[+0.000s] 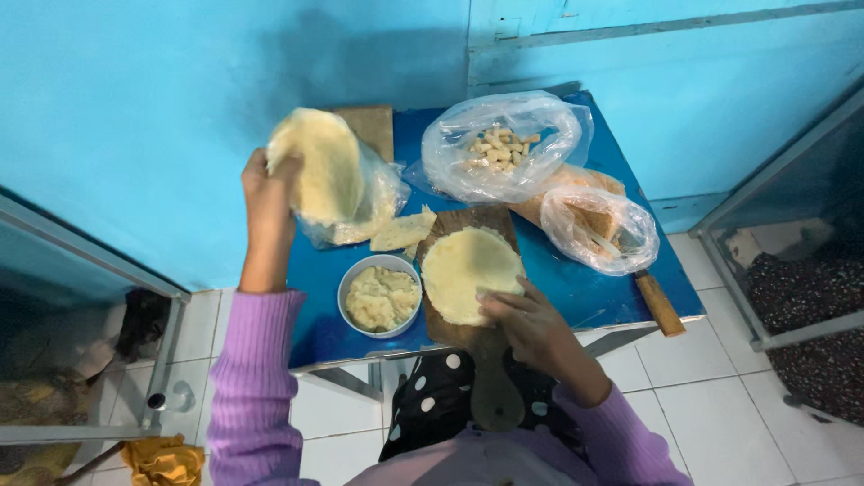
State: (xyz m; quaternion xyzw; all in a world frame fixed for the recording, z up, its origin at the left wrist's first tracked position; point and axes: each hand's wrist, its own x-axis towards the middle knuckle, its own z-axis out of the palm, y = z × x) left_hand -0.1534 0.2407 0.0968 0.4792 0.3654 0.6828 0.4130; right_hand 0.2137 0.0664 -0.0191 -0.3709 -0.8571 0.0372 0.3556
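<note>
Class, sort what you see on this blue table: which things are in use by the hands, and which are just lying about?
In use:
left hand, lifting a dough round
right hand, on the flat dough
wooden board

Lying about:
bowl of filling
bag of pale pieces
second plastic bag
wooden handle

— Where is the left hand (266,193)?
— Raised at upper left of the frame, arm stretched forward in a lilac sleeve, fingers (286,165) pinched shut.
— And the right hand (531,322)?
— Lower centre, palm down, fingers (500,297) spread flat and pointing left, wrist bent.
</note>
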